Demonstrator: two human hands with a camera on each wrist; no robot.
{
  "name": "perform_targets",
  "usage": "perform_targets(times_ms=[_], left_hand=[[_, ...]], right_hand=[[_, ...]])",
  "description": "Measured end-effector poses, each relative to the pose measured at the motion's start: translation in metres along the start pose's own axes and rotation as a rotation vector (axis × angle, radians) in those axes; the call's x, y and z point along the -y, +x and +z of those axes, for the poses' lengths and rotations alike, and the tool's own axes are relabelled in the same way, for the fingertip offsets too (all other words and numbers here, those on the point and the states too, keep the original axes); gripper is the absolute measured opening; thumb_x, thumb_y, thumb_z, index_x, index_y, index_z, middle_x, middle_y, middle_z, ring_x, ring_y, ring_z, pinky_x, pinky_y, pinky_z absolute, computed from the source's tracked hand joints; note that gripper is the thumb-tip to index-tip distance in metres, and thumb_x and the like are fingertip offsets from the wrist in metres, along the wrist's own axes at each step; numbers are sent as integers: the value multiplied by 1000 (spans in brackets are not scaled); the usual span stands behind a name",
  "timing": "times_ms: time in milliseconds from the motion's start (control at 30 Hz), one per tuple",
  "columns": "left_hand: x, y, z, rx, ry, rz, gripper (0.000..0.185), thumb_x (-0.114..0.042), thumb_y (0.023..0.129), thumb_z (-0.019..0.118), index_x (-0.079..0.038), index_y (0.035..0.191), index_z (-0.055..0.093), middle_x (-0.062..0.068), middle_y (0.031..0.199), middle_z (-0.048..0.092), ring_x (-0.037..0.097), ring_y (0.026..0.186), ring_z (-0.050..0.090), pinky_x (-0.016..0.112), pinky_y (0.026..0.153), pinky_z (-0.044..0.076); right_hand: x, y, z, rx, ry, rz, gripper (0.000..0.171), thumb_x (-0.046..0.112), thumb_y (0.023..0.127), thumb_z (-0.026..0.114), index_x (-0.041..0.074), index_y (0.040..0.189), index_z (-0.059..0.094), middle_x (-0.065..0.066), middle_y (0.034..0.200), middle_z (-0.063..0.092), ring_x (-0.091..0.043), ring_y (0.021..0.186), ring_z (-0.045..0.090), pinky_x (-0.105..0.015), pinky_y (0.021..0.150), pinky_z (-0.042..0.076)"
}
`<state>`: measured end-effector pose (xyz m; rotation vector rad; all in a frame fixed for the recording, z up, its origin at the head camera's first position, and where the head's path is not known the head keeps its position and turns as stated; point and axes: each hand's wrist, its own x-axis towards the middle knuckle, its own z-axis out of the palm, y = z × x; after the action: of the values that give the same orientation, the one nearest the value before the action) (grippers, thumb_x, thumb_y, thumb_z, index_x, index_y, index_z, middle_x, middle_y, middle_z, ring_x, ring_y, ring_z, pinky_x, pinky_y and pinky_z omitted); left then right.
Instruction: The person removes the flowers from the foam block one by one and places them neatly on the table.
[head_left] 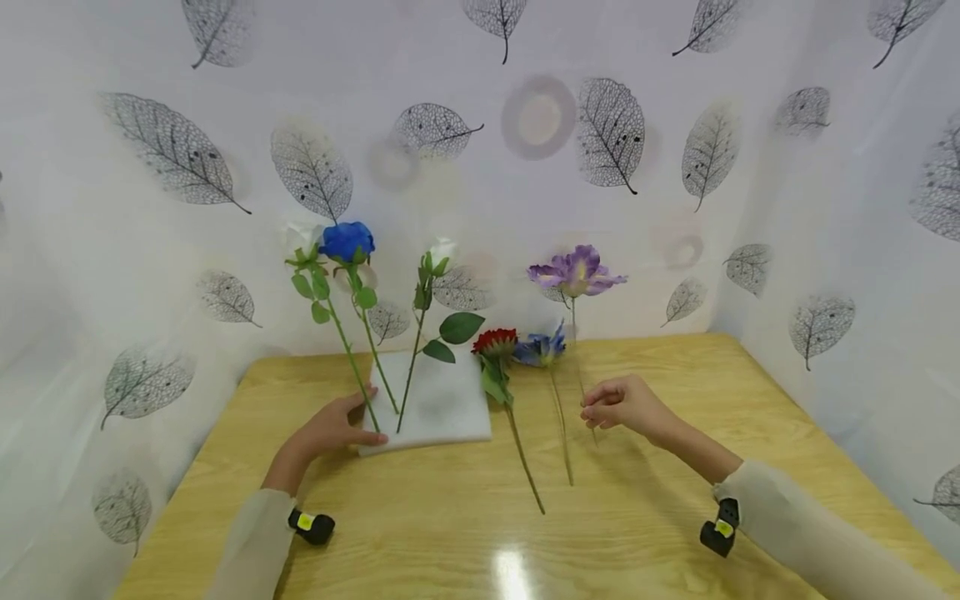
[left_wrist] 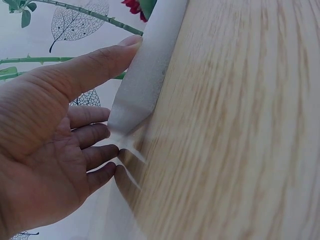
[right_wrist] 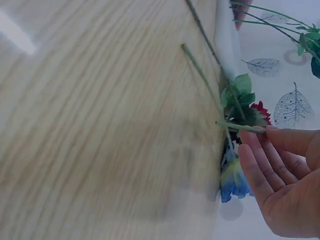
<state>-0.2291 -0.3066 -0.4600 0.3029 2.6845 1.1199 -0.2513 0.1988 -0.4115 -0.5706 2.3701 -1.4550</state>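
A white foam block [head_left: 442, 408] lies on the wooden table [head_left: 465, 517]. A white rose [head_left: 300, 237], a blue rose [head_left: 347, 240] and a white bud [head_left: 441, 250] stand upright in it. My left hand [head_left: 352, 423] rests against the block's near left corner. In the left wrist view its thumb [left_wrist: 100, 62] lies along the foam block [left_wrist: 147, 75] and the straight fingers touch its side. My right hand [head_left: 596, 408] pinches the thin stem [right_wrist: 240, 127] of a purple flower [head_left: 576, 271], holding it upright to the right of the block.
A red flower [head_left: 495, 342] and a blue flower [head_left: 542, 350] lie on the table between my hands, with their stems pointing toward me. White leaf-printed cloth [head_left: 615, 133] walls in the back and both sides.
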Motion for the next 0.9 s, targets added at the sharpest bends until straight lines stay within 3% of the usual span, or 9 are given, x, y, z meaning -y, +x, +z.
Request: perform_targets(times_ms=[433,900], left_hand=[[3,0,0,-1,-20,6,109,-41,81,86,4,158,24,24,167,19,46,153,20,62,122,24],[5,0,1,-12,5,5,108,-43,81,86,2,159,26,24,167,20,47,153,21,63,121,27]], right_hand=[[-18,-17,-9,37,22,109,30,8,95,71,-17,111,66,-22,94,76,-31,83,76,-43,73,65],[-30,-22,-10,57,-16,157,23,7,95,69,-13,106,70,-19,91,76,-23,75,75,-40,67,64]])
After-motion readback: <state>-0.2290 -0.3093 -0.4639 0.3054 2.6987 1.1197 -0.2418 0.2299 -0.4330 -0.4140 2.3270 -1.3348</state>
